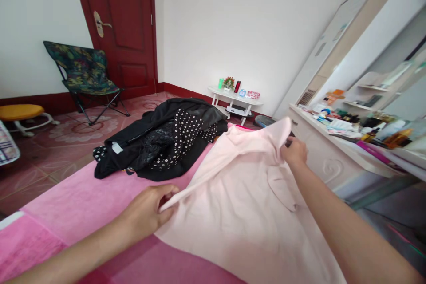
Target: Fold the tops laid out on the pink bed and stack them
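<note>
A pale pink garment (229, 195), with a pocket-like flap on its right side, is spread over the pink bedding (116, 248). My left hand (153, 208) pinches its left edge between thumb and fingers. At the far right corner, my right hand (294, 153) grips the cloth, which stands up in a raised fold there; some of those fingers are hidden behind the fabric. Beyond my left hand lies a heap of black clothes (126, 146), with a black-and-white dotted garment (188, 137) among them.
To the right stands a white dresser (322, 159) crowded with bottles and small items. A low white table (233, 95) with a small plant is by the far wall. At left are a folding chair (86, 71), a yellow stool (21, 112) and a red door (123, 22).
</note>
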A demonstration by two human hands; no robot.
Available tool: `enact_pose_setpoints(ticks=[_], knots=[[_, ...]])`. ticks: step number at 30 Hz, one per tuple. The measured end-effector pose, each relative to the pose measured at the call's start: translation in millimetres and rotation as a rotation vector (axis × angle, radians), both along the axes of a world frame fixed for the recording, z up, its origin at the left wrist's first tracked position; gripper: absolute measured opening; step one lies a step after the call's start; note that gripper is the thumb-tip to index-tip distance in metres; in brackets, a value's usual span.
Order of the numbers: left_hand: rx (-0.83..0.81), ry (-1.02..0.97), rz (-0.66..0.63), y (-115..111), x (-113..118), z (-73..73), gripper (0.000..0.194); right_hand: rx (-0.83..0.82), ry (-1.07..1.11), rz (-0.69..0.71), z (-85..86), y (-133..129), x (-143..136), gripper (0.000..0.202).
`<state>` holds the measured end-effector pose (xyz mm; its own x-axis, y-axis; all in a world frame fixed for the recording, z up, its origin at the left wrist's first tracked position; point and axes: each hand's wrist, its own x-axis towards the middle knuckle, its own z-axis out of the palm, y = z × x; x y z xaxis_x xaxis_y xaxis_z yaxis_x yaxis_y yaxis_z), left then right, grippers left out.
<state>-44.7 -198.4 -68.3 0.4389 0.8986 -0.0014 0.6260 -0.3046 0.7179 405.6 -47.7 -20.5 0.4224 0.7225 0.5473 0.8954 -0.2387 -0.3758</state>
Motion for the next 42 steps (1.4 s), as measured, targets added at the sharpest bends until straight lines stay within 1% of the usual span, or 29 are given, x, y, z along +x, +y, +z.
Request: enact_pose_setpoints(ticks=[2,3,5,8,10,11,13,14,15,17,19,21,22,23,25,27,28,29,30,31,32,33,34,35,36,37,39,40,42], knots=[[0.015,-0.021,-0.009,-4.1,5.4,4.2,0.017,0.006,-0.053,-0.012,-16.2,-3.6,-9.9,0.036],[0.025,-0.028,-0.006,-5.8,7.2,5.9,0.018,0.006,-0.073,0.023,-25.6,-6.7,-19.3,0.039],[0.028,-0.044,-0.003,-8.4,9.0,8.0,0.021,-0.020,-0.120,0.169,-43.4,-14.3,-43.7,0.045],[-0.010,-0.064,-0.002,-10.9,9.6,8.5,0.023,-0.217,-0.218,0.381,-63.5,-24.5,-80.7,0.059],[-0.018,-0.083,0.004,-11.5,10.8,8.5,0.022,-0.350,-0.253,0.447,-71.9,-26.3,-96.4,0.070],[-0.020,-0.096,0.003,-11.4,12.3,9.2,0.022,-0.376,-0.255,0.464,-74.2,-24.9,-100.4,0.068],[-0.023,-0.125,-0.017,-10.4,18.6,13.9,0.021,-0.370,-0.238,0.490,-73.2,-16.9,-100.6,0.049],[-0.025,-0.140,-0.035,-9.8,23.6,17.9,0.020,-0.354,-0.230,0.497,-69.4,-10.7,-97.5,0.039],[-0.026,-0.153,-0.055,-9.3,30.0,22.9,0.018,-0.337,-0.224,0.497,-63.5,-3.7,-93.0,0.034],[-0.011,-0.182,-0.094,-9.5,46.5,33.5,0.015,-0.264,-0.209,0.461,-47.4,10.5,-81.9,0.034],[0.019,-0.193,-0.153,-11.7,66.4,40.3,0.015,-0.131,-0.183,0.410,-31.3,20.7,-71.0,0.038],[0.025,-0.167,-0.234,-14.9,87.1,39.9,0.016,-0.019,-0.171,0.390,-22.5,23.3,-62.6,0.039],[0.008,-0.127,-0.280,-16.1,96.8,37.3,0.016,-0.020,-0.177,0.389,-22.2,21.3,-59.3,0.040],[-0.019,-0.065,-0.337,-16.3,106.0,33.7,0.014,-0.071,-0.192,0.391,-24.7,17.6,-56.6,0.042],[-0.083,0.093,-0.483,-11.6,122.1,27.1,0.008,-0.248,-0.222,0.390,-35.8,7.2,-51.9,0.042],[-0.216,0.213,-0.681,2.1,135.6,24.4,0.024,-0.419,-0.236,0.379,-48.7,-1.9,-48.0,0.037],[-0.323,0.219,-0.770,12.3,141.6,24.6,0.032,-0.472,-0.238,0.371,-53.5,-4.3,-46.3,0.033],[-0.417,0.183,-0.816,24.4,147.3,24.9,0.037,-0.501,-0.237,0.355,-56.4,-4.6,-44.9,0.029],[-0.459,0.122,-0.801,37.8,152.6,24.6,0.039,-0.519,-0.238,0.328,-57.0,-2.9,-44.0,0.026],[-0.418,0.052,-0.722,51.7,157.5,22.7,0.038,-0.523,-0.239,0.295,-55.6,0.9,-43.4,0.023],[-0.288,-0.010,-0.582,65.3,162.0,18.5,0.035,-0.511,-0.242,0.261,-52.7,6.4,-43.3,0.023],[-0.098,-0.047,-0.406,78.0,166.0,11.6,0.032,-0.485,-0.248,0.231,-49.1,13.2,-43.5,0.024],[0.092,-0.049,-0.236,88.9,169.4,2.2,0.034,-0.451,-0.258,0.207,-45.7,21.0,-43.9,0.027],[0.238,-0.021,-0.107,97.6,172.0,-9.1,0.041,-0.415,-0.269,0.194,-43.1,29.4,-44.5,0.030],[0.325,0.026,-0.033,104.0,174.0,-21.3,0.050,-0.383,-0.281,0.193,-41.9,38.3,-45.2,0.033],[0.367,0.081,-0.009,108.1,175.4,-33.4,0.057,-0.359,-0.291,0.202,-42.5,47.4,-46.0,0.036],[0.388,0.180,-0.047,110.7,176.9,-53.2,0.060,-0.331,-0.300,0.237,-48.9,65.6,-48.4,0.039],[0.395,0.210,-0.071,110.4,177.2,-59.6,0.059,-0.322,-0.299,0.254,-53.9,74.2,-50.0,0.041],[0.412,0.240,-0.093,109.0,177.3,-65.4,0.058,-0.318,-0.281,0.300,-64.4,89.7,-54.0,0.049]])
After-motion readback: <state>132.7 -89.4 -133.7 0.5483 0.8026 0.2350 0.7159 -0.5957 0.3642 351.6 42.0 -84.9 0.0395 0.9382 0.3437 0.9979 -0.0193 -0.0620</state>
